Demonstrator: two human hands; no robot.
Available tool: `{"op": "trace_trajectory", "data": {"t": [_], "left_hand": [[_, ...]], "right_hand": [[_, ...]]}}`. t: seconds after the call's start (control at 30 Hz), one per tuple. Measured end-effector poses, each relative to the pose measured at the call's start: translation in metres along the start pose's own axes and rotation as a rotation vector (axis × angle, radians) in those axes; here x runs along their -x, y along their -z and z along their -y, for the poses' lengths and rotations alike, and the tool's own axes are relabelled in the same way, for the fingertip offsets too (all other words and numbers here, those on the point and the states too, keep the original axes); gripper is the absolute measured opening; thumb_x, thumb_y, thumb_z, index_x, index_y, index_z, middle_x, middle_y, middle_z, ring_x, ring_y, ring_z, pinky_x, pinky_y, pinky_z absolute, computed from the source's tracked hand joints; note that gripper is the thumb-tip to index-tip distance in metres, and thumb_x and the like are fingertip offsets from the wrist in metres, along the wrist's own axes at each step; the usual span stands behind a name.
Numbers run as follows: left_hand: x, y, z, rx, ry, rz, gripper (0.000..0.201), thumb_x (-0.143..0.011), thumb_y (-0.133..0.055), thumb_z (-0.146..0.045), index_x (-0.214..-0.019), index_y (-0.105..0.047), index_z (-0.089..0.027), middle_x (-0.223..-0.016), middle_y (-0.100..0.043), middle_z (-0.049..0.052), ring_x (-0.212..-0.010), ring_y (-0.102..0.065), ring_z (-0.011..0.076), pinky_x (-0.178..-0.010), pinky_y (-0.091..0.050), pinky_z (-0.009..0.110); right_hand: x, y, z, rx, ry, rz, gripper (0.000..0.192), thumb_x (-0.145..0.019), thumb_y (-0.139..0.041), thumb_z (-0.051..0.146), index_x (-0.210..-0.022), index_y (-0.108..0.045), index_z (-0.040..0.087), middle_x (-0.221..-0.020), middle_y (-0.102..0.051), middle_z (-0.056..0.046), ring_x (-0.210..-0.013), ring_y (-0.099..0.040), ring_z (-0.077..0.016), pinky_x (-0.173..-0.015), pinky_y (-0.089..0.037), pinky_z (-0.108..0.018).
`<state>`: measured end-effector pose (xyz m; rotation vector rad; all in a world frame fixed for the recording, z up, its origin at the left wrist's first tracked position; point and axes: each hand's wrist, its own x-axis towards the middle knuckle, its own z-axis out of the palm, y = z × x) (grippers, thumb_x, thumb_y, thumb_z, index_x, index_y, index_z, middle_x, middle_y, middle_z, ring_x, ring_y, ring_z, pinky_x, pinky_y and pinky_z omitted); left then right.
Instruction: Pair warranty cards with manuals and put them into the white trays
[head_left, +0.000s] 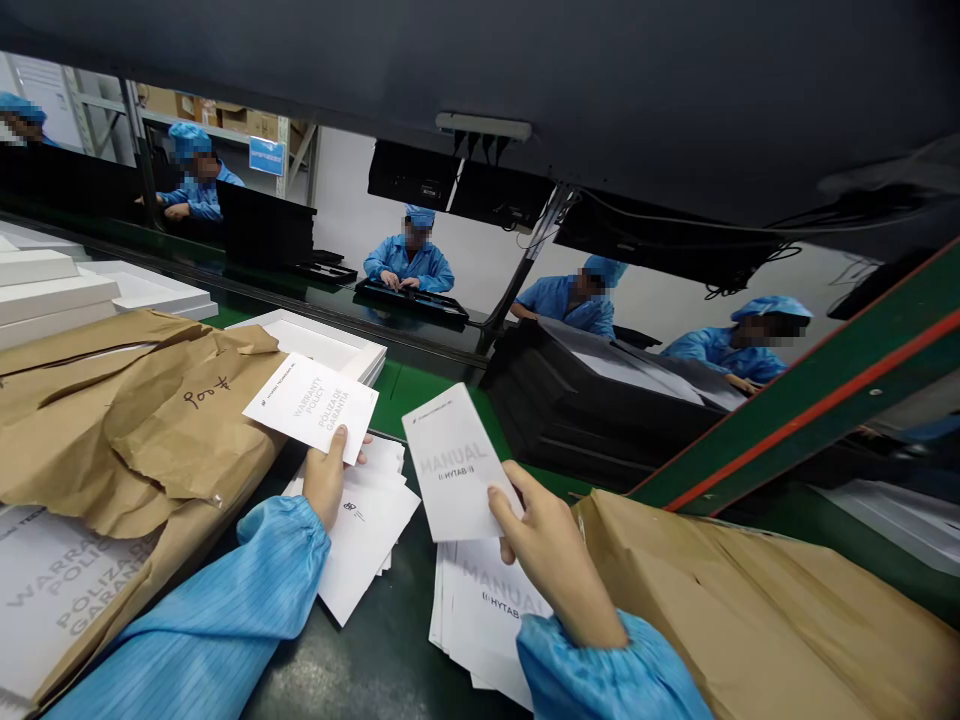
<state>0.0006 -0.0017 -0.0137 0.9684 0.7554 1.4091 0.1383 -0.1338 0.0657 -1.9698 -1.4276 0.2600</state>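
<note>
Left hand (328, 482) pinching a matte white warranty card (311, 407), right hand (553, 552) pinching a manual booklet (455, 463) (flat, rectangular), crinkled brown paper (150, 420), dark workbench (375, 650), factory line behind.

Dark bench (375, 660) — booklet stacks (480, 610), brown paper wrappings (150, 420), white trays (330, 345).

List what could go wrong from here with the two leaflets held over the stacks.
1. The left hand pinches the warranty card only at one edge, so it could slip onto the loose white sheets below.
2. The right hand lifts a manual above the manual stack; a second copy might cling to it.
3. Torn brown paper crowds both stacks and could snag or hide a leaflet.
</note>
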Motion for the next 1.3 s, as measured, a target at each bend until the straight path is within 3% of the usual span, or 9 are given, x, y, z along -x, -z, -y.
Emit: {"op": "trace_trajectory", "data": {"t": [0.1,0.27,0.47,0.67,0.8,0.9,1.1,1.3], "left_hand": [[0.0,0.0,0.0,-0.005,-0.011,-0.001,0.034,-0.07,-0.045,-0.04,-0.081,-0.057,-0.01,-0.073,-0.061,0.005,-0.049,-0.048,0.0088,-0.054,-0.041,0.022],[0.001,-0.001,0.0,0.0,-0.002,-0.013,0.033,-0.069,-0.047,-0.04,-0.081,-0.055,-0.011,-0.071,-0.061,0.005,-0.047,-0.047,0.0085,-0.053,-0.042,0.022],[0.002,-0.001,0.002,-0.008,0.013,0.006,0.034,-0.069,-0.047,-0.04,-0.085,-0.054,-0.011,-0.071,-0.062,0.004,-0.047,-0.048,0.0077,-0.054,-0.042,0.021],[0.006,-0.001,0.004,-0.116,0.074,0.092,0.037,-0.068,-0.047,-0.041,-0.081,-0.06,-0.009,-0.066,-0.062,0.005,-0.055,-0.053,0.0122,-0.065,-0.042,0.024],[0.007,0.0,0.004,-0.216,0.113,0.158,0.037,-0.063,-0.052,-0.042,-0.074,-0.062,-0.009,-0.064,-0.063,0.006,-0.061,-0.056,0.0164,-0.07,-0.042,0.028],[0.007,0.0,0.004,-0.25,0.13,0.22,0.036,-0.062,-0.054,-0.041,-0.08,-0.061,-0.011,-0.071,-0.063,0.006,-0.061,-0.056,0.0164,-0.068,-0.043,0.029],[0.007,0.0,0.002,-0.236,0.1,0.236,0.038,-0.062,-0.054,-0.041,-0.081,-0.061,-0.009,-0.068,-0.063,0.008,-0.063,-0.057,0.0191,-0.068,-0.044,0.032],[0.008,0.0,0.001,-0.263,0.072,0.278,0.035,-0.067,-0.048,-0.04,-0.076,-0.061,-0.009,-0.063,-0.062,0.007,-0.063,-0.056,0.0173,-0.074,-0.041,0.031]], "right_hand": [[0.002,-0.005,0.002,0.011,0.019,0.107,0.01,-0.074,-0.033,0.024,-0.068,-0.04,0.022,-0.044,-0.045,0.007,-0.032,-0.046,-0.0116,-0.041,-0.036,-0.022],[-0.001,-0.031,-0.001,-0.169,0.025,-0.045,0.016,-0.078,-0.03,0.031,-0.08,-0.041,0.02,-0.065,-0.055,-0.001,-0.045,-0.053,-0.0125,-0.047,-0.043,-0.023],[-0.005,-0.042,-0.009,-0.357,0.021,-0.058,0.019,-0.078,-0.033,0.033,-0.088,-0.039,0.019,-0.083,-0.053,-0.005,-0.054,-0.056,-0.0115,-0.051,-0.048,-0.023],[-0.008,-0.057,-0.022,-0.357,0.055,-0.025,0.025,-0.077,-0.034,0.032,-0.096,-0.04,0.016,-0.065,-0.053,-0.001,-0.053,-0.056,-0.0132,-0.051,-0.047,-0.024],[-0.011,-0.066,-0.036,-0.42,0.018,-0.006,0.034,-0.079,-0.03,0.034,-0.104,-0.039,0.015,-0.057,-0.051,0.001,-0.04,-0.051,-0.0111,-0.037,-0.041,-0.02],[-0.012,-0.067,-0.044,-0.401,-0.008,-0.008,0.035,-0.079,-0.028,0.036,-0.106,-0.039,0.017,-0.052,-0.048,0.004,-0.029,-0.041,-0.0076,-0.028,-0.032,-0.018],[-0.01,-0.064,-0.04,-0.393,0.05,-0.168,0.033,-0.081,-0.027,0.037,-0.1,-0.043,0.015,-0.047,-0.042,0.005,-0.034,-0.037,-0.0073,-0.036,-0.033,-0.019],[-0.01,-0.07,-0.043,-0.465,0.007,-0.04,0.031,-0.08,-0.028,0.04,-0.086,-0.044,0.014,-0.049,-0.043,0.005,-0.032,-0.038,-0.0076,-0.032,-0.03,-0.019]]}}
